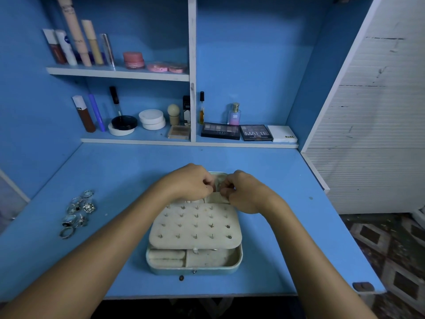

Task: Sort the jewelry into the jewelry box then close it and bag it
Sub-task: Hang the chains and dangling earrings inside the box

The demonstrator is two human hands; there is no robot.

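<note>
Working close together at the far end of the open jewelry box (194, 261), the left hand (190, 184) and right hand (243, 192) both have their fingers curled in a pinch, nearly touching; whatever small piece they grasp is too tiny and hidden to make out. To do this step well, I judge the piece should be kept steady by one hand while the other seats it fully, so nothing drops into the tray below. The box sits at the middle of the blue surface (287, 226), pale and worn, with a hinged cream panel (195, 224) studded with rows of small earring posts, and padded ring rolls beneath. A cluster of silver rings (77, 212) waits well apart to the left.
</note>
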